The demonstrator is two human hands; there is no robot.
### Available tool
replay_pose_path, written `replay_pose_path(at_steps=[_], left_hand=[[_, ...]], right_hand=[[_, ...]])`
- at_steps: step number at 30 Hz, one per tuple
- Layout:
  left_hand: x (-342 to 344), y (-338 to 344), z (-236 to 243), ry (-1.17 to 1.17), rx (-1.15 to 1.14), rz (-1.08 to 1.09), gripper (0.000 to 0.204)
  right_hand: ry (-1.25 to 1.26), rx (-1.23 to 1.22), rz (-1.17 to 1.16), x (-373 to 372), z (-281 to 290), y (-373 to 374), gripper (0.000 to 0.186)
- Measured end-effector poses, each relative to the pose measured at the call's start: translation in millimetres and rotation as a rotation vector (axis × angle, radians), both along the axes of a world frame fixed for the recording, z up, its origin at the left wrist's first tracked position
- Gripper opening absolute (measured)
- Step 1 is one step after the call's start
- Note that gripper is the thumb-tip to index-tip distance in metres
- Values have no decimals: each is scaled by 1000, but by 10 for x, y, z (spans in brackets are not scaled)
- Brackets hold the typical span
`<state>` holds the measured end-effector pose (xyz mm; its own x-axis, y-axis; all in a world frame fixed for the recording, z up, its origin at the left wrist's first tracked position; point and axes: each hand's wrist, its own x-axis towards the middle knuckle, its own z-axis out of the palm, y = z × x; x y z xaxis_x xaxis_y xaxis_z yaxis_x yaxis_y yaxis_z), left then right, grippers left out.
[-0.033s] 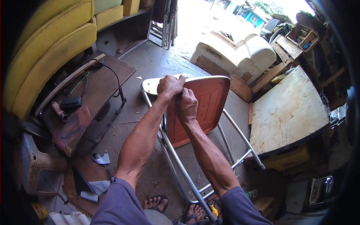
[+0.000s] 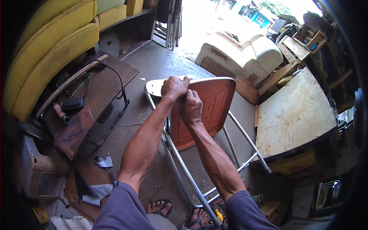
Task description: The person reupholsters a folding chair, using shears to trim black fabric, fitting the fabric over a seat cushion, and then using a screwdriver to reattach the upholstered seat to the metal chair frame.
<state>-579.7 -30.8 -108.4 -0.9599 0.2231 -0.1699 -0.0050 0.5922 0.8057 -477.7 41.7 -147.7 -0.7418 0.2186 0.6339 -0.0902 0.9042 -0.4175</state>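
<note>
A folding chair with a silver tubular frame [image 2: 188, 172] stands tilted in front of me, its red-brown panel [image 2: 211, 111] facing up toward me. White covering [image 2: 155, 88] runs along the panel's far edge. My left hand [image 2: 175, 86] is closed at that edge, its fingers curled over the white covering. Just to its right and nearer, my right hand [image 2: 191, 107] makes a closed fist against the panel's upper left edge. Its fingertips are turned away, so anything pinched in them is hidden. The two hands nearly touch.
Yellow foam cushions [image 2: 57, 57] stack at the left, above a brown board [image 2: 115, 73] holding a power tool. A woven-pattern plastic stool [image 2: 38, 165] stands lower left. To the right are a worn pale board [image 2: 295, 115] and a white sofa [image 2: 245, 55]. A yellow-handled tool [image 2: 218, 214] lies near my feet.
</note>
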Motion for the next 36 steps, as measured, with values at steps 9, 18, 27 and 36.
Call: replay_pose_path(at_steps=[9, 18, 27, 36], left_hand=[[-19, 1, -56, 31, 1, 1, 62], [7, 15, -47, 32, 13, -10, 61], [25, 11, -44, 16, 21, 6, 62], [-18, 34, -53, 16, 0, 31, 62]], right_hand=[[103, 5, 116, -19, 13, 72, 5], [59, -129, -109, -60, -68, -42, 6], [0, -82, -91, 1, -59, -54, 8], [-42, -16, -127, -42, -67, -49, 9]])
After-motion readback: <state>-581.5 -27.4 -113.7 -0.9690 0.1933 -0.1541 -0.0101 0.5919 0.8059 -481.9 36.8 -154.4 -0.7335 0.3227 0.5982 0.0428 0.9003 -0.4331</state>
